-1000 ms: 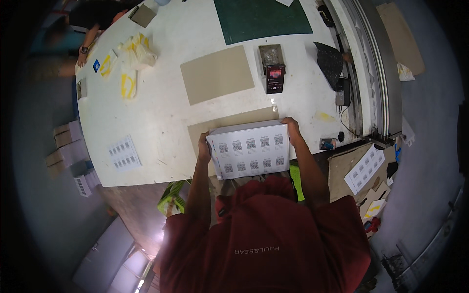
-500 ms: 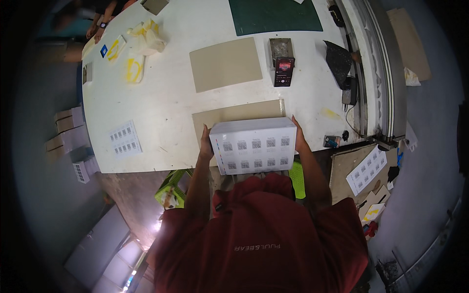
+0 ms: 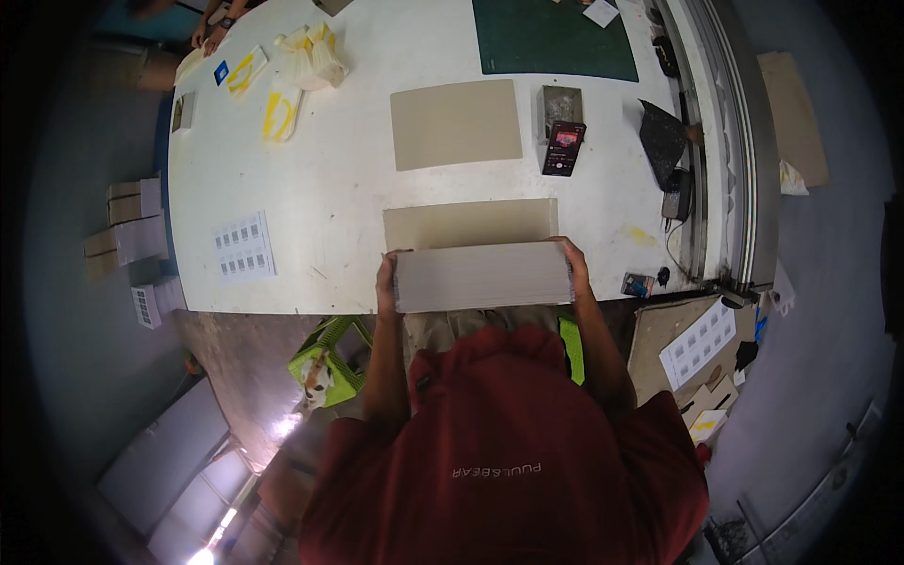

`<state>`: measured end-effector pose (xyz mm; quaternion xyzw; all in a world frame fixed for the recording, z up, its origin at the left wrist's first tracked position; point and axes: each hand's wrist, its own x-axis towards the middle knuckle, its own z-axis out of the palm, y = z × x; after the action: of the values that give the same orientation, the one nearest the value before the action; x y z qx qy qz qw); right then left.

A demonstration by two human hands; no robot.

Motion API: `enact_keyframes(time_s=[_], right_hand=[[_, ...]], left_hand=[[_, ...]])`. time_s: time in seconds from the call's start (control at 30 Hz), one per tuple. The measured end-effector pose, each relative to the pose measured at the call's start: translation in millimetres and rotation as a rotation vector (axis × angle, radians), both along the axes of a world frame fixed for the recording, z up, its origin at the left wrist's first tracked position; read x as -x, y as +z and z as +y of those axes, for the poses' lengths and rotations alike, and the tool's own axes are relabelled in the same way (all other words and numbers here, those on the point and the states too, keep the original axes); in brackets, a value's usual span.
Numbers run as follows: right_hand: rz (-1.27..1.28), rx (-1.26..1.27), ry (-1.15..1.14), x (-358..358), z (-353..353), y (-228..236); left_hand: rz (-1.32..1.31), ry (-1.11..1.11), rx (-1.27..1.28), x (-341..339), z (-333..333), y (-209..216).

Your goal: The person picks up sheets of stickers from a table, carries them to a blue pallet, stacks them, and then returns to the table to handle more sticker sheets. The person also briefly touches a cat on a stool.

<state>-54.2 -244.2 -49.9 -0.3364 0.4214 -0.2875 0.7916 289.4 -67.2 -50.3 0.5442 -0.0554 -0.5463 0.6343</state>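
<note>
Left fingers [image 3: 387,271], right fingers [image 3: 576,267] clamped on stack [image 3: 485,278] between them; board [image 3: 471,221] beyond. Stack judged heavy, layers slippery; best gripped at both ends.

Green mat [image 3: 551,45] cropped, underside of stack [image 3: 484,279] hidden

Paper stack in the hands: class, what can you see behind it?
Behind the paper stack, a beige board lies on the white table; the board's near edge is covered.
</note>
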Motion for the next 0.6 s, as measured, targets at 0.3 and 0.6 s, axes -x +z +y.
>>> enact_keyframes(time_s=[0.3,0.6], right_hand=[[0.072,-0.058,0.030,1,12,14],[-0.002,-0.170,0.083,24,31,-2]], left_hand=[[-0.039,-0.078,-0.102,12,-5,25],[0.122,-0.154,-0.093,18,17,31]])
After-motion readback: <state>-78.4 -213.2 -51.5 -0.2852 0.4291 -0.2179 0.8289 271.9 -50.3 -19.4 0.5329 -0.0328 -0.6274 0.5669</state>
